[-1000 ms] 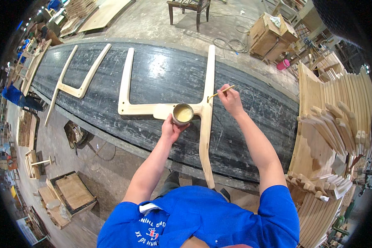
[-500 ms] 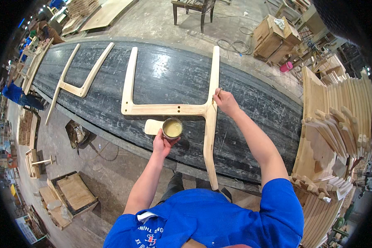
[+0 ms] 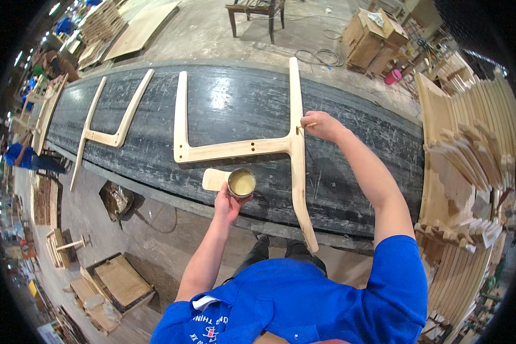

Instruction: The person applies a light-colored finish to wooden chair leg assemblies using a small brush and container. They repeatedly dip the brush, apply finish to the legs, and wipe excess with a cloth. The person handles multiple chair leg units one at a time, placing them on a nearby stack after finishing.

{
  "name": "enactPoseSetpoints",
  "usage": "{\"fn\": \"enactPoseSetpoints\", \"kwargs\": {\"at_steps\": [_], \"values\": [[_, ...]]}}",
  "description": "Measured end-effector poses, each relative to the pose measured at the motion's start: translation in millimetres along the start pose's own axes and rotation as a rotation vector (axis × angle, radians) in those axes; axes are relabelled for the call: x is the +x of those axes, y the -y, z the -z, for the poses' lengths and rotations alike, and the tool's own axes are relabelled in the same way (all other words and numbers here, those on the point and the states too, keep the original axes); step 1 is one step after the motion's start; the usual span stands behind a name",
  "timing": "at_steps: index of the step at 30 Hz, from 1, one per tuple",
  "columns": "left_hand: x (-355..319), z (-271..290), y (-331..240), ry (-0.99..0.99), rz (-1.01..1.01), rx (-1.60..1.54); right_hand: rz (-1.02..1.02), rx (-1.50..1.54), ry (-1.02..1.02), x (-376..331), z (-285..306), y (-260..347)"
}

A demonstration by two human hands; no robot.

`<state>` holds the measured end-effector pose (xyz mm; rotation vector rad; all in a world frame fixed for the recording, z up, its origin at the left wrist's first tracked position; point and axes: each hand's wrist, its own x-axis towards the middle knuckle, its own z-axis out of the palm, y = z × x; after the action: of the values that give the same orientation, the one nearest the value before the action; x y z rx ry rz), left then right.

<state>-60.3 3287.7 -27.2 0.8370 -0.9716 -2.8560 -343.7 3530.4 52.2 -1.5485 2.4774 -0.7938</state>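
My left hand (image 3: 228,207) is closed around a round cup (image 3: 242,182) of yellowish paste, held over the table's near side. A pale, flat wooden paddle (image 3: 213,179) sticks out to the left of the cup; whether it is joined to the cup I cannot tell. With my right hand (image 3: 325,125) I pinch a thin stick-like tool (image 3: 308,125), its tip at the joint of a pale wooden chair-leg frame (image 3: 223,151). Dark round holes show along the frame's crossbar. The frame lies flat, one curved leg reaching over the near edge toward my body.
The long black table (image 3: 361,172) also bears a second wooden frame (image 3: 103,137) at left. Stacked wooden parts (image 3: 476,120) rise at the right end. Below left stand a wooden crate (image 3: 120,281) and a dark bin (image 3: 114,200). Another person (image 3: 20,155) in blue is far left.
My right hand has shifted slightly, and the tool now points left at the joint rather than upright. My view has turned a little; the left hand still holds the cup.
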Motion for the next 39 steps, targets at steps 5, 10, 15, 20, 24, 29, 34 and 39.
{"fn": "enactPoseSetpoints", "kwargs": {"at_steps": [5, 10, 15, 20, 24, 29, 34, 39], "values": [[-4, -4, 17, 0.169, 0.235, 0.171, -0.026, -0.020, -0.131, -22, 31, 36], [-20, -78, 128, 0.360, 0.547, 0.258, -0.074, -0.216, -0.304, -110, 93, 64], [-30, -120, 213, 0.453, 0.651, 0.319, -0.146, -0.280, -0.534, -219, 218, 114], [-40, -129, 239, 0.209, 0.456, 0.281, -0.420, -1.039, -0.883, -441, 349, 133], [-43, -127, 233, 0.084, 0.268, 0.212, -1.055, -1.241, -0.921, -665, 372, 122], [-76, -108, 162, -0.144, 0.044, 0.217, -1.994, -0.967, -0.209, -836, 355, 117], [-76, -119, 172, -0.180, -0.004, 0.072, -2.002, -0.778, -0.381, -935, 334, 174], [-112, -73, 170, -0.248, -0.166, 0.017, -1.824, -0.948, -0.339, -896, 339, 137]]}}
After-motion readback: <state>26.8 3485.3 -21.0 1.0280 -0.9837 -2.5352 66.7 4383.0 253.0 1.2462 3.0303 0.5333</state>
